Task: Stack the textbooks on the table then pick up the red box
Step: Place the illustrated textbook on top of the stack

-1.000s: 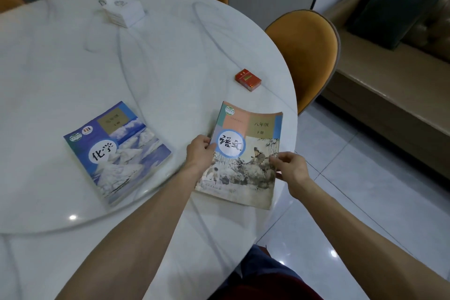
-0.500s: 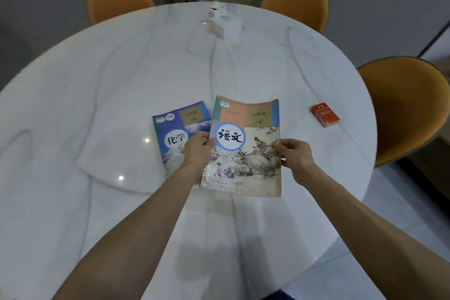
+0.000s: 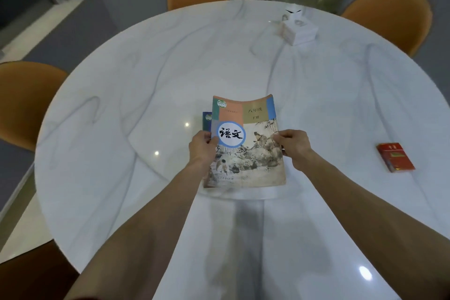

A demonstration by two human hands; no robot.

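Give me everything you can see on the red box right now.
The red box is a small flat carton, glossy like printed card, with gold marks on its top face. It looks closed. It lies flat on the white marble table, to the right of the books, angled slightly. Neither hand touches it.

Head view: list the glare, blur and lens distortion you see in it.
Head view: small bright light reflections on the glossy table, left of the textbook and near the bottom right; wide-angle lens bows the table rim and stretches the forearms; room dim; cover title readable, smaller print soft; red box label blurred.
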